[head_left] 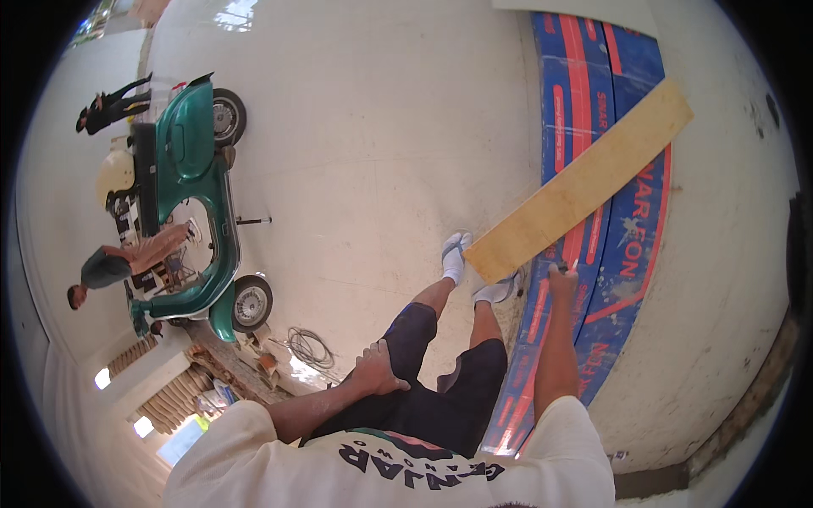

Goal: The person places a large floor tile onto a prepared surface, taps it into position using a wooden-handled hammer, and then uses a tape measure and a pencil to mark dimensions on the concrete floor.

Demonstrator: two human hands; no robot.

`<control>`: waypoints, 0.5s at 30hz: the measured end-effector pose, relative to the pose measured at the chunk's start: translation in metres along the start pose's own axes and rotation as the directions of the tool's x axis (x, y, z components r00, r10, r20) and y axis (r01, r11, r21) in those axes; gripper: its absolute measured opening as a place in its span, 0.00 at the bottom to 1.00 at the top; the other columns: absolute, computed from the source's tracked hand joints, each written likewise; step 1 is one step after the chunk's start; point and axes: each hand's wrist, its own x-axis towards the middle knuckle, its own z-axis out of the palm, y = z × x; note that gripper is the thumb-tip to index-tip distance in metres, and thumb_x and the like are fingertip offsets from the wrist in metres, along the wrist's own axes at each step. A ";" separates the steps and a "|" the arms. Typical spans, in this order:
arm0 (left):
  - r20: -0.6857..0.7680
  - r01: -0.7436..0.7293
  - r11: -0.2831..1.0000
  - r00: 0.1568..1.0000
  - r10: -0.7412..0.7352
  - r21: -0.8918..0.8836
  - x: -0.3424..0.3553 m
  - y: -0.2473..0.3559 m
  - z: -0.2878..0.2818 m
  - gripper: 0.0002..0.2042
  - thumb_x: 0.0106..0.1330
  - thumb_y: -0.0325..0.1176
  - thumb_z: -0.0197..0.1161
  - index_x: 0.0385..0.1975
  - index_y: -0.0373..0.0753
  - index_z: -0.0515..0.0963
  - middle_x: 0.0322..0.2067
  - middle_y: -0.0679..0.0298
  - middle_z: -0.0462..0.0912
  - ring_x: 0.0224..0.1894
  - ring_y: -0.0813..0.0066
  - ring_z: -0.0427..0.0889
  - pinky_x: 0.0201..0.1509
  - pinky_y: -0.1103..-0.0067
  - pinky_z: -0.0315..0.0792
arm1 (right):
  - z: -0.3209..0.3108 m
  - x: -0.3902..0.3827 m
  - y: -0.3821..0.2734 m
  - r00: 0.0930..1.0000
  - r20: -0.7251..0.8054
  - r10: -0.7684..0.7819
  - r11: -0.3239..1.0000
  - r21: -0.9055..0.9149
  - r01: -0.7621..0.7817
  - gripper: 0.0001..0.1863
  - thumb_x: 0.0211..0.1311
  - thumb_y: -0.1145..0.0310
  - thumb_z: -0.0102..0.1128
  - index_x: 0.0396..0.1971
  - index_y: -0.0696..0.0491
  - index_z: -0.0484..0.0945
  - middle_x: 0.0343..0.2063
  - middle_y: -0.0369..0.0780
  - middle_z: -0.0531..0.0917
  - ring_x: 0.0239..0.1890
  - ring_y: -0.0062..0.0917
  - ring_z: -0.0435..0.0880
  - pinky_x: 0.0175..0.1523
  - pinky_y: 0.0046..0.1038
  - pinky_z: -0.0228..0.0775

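My left hand (378, 371) rests on my left thigh, its fingers lying over the dark shorts (461, 385), with nothing in it. My right hand (562, 276) is closed at the inner edge of a long blue and red printed sheet (584, 110). A small thing with a pale tip shows at its fingers, too small to name. Just beyond that hand, a flat light-brown wooden board (584, 179) lies slantwise across the sheet. Its near end reaches to my feet in sandals (456, 254).
A green scooter (190, 169) stands at the left, with a person (127, 258) beside it and another person (114, 106) farther back. A coil of cable (309, 347) lies on the pale floor (373, 152). Stacked logs (178, 394) are at the lower left.
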 end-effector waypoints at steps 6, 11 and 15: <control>0.006 -0.006 0.953 1.000 0.008 -0.303 -0.029 -0.041 0.058 0.53 0.44 0.56 0.78 0.62 0.25 0.58 0.61 0.42 0.67 0.66 0.46 0.66 0.66 0.56 0.66 | -0.040 -0.186 -0.060 0.855 0.363 -0.371 0.890 -0.123 0.438 0.29 0.40 0.51 0.76 0.29 0.58 0.70 0.27 0.44 0.79 0.33 0.40 0.79 0.44 0.39 0.71; -0.542 -0.434 0.756 0.831 0.125 -0.490 -0.068 -0.048 0.081 0.49 0.51 0.52 0.74 0.67 0.28 0.56 0.66 0.40 0.61 0.70 0.43 0.60 0.70 0.57 0.61 | -0.061 -0.296 -0.111 0.557 0.702 -0.444 0.736 -0.069 0.673 0.21 0.48 0.56 0.76 0.26 0.55 0.74 0.22 0.33 0.77 0.24 0.20 0.74 0.31 0.27 0.69; -0.848 -0.663 0.669 0.522 0.092 -0.336 -0.112 -0.073 0.080 0.51 0.51 0.50 0.75 0.69 0.29 0.53 0.68 0.38 0.58 0.72 0.42 0.56 0.74 0.58 0.54 | -0.070 -0.447 -0.178 0.314 0.892 -0.326 0.515 -0.110 0.850 0.16 0.53 0.60 0.73 0.26 0.56 0.76 0.21 0.31 0.79 0.23 0.16 0.75 0.29 0.24 0.67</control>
